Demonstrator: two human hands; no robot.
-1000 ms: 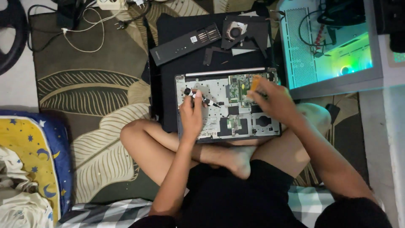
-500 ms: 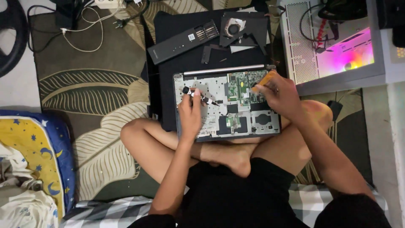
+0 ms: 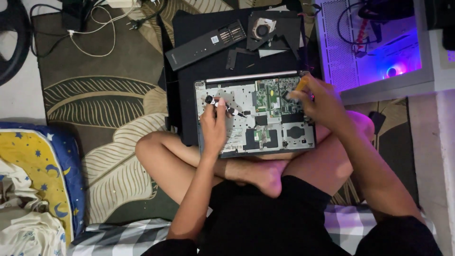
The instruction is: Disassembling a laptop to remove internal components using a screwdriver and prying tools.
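Laptop [image 3: 258, 116] edge beside computer case [image 3: 374, 47]

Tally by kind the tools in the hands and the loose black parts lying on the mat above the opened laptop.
Screwdrivers: 1, in the left hand
Orange-handled tools: 1, in the right hand
Long battery bars: 1
Cooling fans: 1
Small flat pieces: 1
Total: 5

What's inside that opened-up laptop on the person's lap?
Inside the laptop you can see a green circuit board, black parts and a round empty hollow. The left hand holding a screwdriver and the right hand cover some parts, so those stay hidden.
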